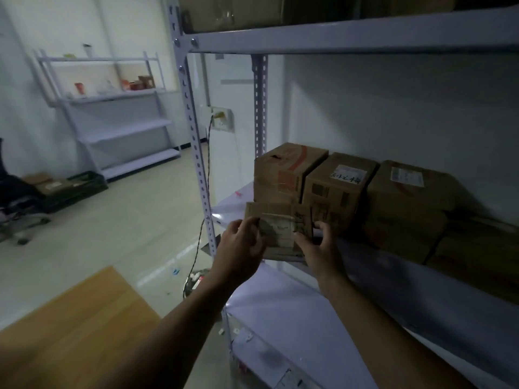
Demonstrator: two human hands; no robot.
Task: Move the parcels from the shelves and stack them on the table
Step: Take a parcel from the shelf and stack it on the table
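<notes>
Far left, a chair (16, 211) on the floor, and beside it a dark crate (84, 186); its contents too dim to make out, flat cardboard lying just left of it. Behind, a far rack (118, 127) against the wall, small jars and cartons on its upper tiers only. Lower left, the table (70, 332), wooden top. A cable (208, 169) hangs from a wall socket (222, 119) down past the near rack's post (193, 136). Top shelf (351, 37) holds large cartons, only partly in view. Middle shelf (393, 265) holds a row of three boxes (337, 186) touching side to side, the middle and right ones with white labels on top; more cardboard lies in shadow to the right. The parcel (278, 231), small and flat, stands upright at the shelf's front edge, just before the left and middle boxes; whether it rests on the shelf, cannot tell. Left hand (241, 242) grips its left edge, fingers curled round the side. Right hand (320, 245) grips its right edge, thumb on the near face, fingers wrapped behind. The parcel sits between the two hands, held on both sides.
</notes>
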